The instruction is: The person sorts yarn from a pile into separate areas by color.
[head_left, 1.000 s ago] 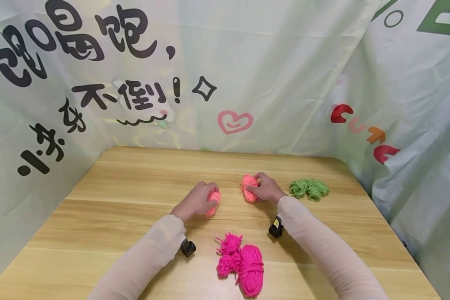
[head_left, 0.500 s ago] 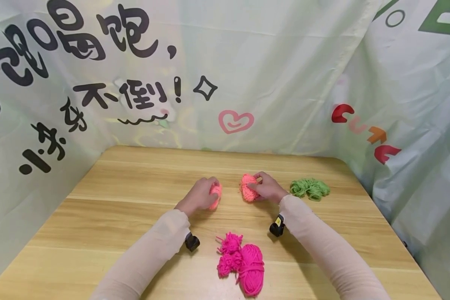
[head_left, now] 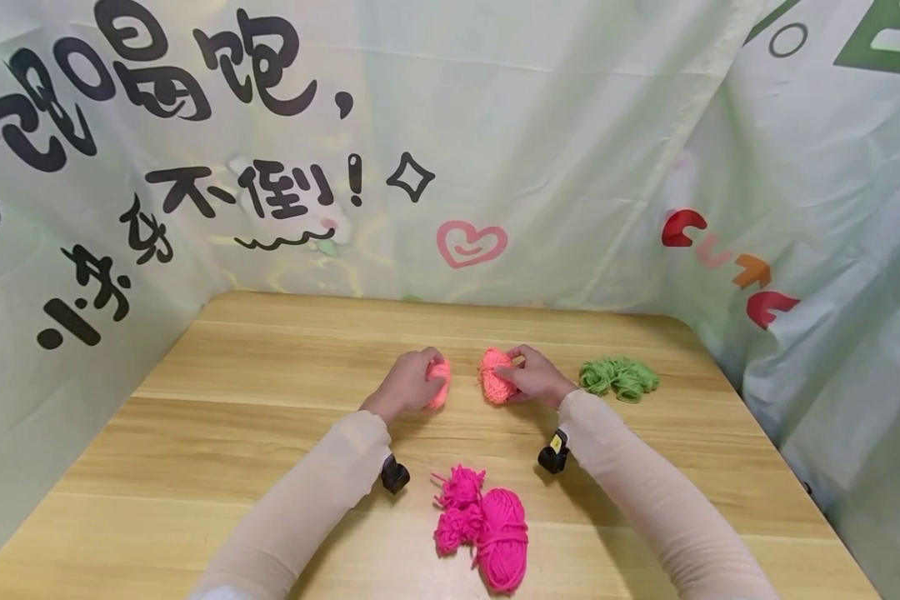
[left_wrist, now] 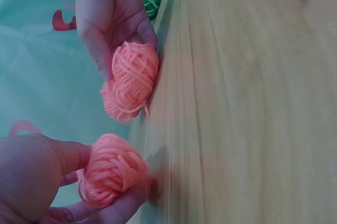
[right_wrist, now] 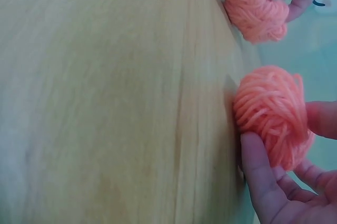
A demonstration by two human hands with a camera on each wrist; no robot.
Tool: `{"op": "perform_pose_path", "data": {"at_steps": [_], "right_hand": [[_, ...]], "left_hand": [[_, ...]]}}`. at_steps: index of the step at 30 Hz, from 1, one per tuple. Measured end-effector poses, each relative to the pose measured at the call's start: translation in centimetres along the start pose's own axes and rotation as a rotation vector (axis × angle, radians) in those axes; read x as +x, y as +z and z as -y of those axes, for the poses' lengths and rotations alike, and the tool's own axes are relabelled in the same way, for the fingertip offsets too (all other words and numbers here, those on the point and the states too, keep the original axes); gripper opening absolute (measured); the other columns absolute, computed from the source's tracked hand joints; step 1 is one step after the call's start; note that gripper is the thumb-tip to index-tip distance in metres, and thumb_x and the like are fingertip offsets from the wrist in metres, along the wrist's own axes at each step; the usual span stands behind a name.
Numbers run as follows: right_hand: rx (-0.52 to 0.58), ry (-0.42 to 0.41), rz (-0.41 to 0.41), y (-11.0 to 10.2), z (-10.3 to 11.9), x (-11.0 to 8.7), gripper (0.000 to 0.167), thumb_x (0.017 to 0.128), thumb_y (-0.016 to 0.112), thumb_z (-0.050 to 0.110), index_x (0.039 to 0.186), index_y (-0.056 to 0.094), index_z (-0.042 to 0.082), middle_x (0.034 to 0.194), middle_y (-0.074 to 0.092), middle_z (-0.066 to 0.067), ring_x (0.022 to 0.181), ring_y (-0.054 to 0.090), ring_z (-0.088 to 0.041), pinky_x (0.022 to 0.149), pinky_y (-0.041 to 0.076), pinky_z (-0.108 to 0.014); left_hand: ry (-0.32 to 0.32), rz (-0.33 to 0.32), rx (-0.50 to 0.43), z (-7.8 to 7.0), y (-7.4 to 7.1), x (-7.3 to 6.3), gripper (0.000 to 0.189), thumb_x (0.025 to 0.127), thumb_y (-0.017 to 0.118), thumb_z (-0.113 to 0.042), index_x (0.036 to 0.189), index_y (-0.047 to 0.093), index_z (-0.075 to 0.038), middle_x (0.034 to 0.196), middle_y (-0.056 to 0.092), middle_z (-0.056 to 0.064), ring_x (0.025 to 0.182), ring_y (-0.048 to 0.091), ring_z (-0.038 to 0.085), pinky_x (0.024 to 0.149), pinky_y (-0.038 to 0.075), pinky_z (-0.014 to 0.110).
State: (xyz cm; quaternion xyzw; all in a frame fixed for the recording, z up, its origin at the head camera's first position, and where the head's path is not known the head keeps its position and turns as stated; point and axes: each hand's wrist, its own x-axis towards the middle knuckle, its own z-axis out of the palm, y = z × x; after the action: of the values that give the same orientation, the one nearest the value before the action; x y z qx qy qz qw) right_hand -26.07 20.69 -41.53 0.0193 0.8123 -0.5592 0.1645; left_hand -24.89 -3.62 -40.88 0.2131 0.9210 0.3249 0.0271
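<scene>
My left hand (head_left: pixel 408 383) grips a small coral yarn ball (head_left: pixel 439 384) between thumb and fingers, near the table's middle. Just to its right, my right hand (head_left: pixel 536 377) holds a second coral yarn ball (head_left: pixel 497 375), wound with a strand round its waist. A narrow gap separates the two balls. In the left wrist view the left hand's ball (left_wrist: pixel 112 171) shows its wound strands, with the other ball (left_wrist: pixel 131 79) above it. The right wrist view shows thumb and fingertips on both sides of the right hand's ball (right_wrist: pixel 274 116).
A green yarn bundle (head_left: pixel 618 378) lies right of my right hand. Closer to me are a magenta yarn skein (head_left: pixel 503 542) and small magenta yarn tangles (head_left: pixel 459 510) against it. Printed curtains (head_left: pixel 555 167) hang behind the wooden table (head_left: pixel 232 433) and at its sides.
My left hand has moved right and slightly away from me with its yarn ball, narrowing the gap to the other ball. The right hand has stayed almost in place.
</scene>
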Motion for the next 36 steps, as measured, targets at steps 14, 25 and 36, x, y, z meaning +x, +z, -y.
{"op": "perform_pose_path", "data": {"at_steps": [14,25,36], "right_hand": [[0.029,-0.006,-0.006,0.1,-0.4,0.1,0.037,0.098,0.057,0.014,0.127,0.038,0.0,0.107,0.046,-0.02,0.082,0.062,-0.026,0.072,0.057,-0.039],[0.009,-0.002,-0.018,-0.1,-0.6,0.6,0.039,0.097,0.059,0.016,0.127,0.039,0.001,0.107,0.047,-0.02,0.082,0.063,-0.025,0.072,0.057,-0.038],[-0.004,-0.004,-0.023,0.1,-0.5,0.5,0.038,0.097,0.059,0.016,0.127,0.039,0.001,0.108,0.048,-0.02,0.081,0.063,-0.025,0.072,0.056,-0.038]], "left_hand": [[-0.037,-0.01,-0.053,-0.2,0.7,1.3,0.034,0.096,0.06,-0.015,0.127,0.055,-0.002,0.076,0.052,0.005,0.067,0.046,0.018,0.059,0.039,0.029],[-0.073,-0.004,-0.112,-0.7,0.9,1.8,0.037,0.095,0.059,-0.012,0.13,0.054,-0.004,0.083,0.052,0.007,0.065,0.045,0.016,0.058,0.039,0.028],[-0.086,0.048,-0.11,-1.1,1.7,2.9,0.05,0.089,0.06,-0.007,0.138,0.049,-0.002,0.095,0.061,0.011,0.064,0.049,0.016,0.063,0.044,0.028]]}}
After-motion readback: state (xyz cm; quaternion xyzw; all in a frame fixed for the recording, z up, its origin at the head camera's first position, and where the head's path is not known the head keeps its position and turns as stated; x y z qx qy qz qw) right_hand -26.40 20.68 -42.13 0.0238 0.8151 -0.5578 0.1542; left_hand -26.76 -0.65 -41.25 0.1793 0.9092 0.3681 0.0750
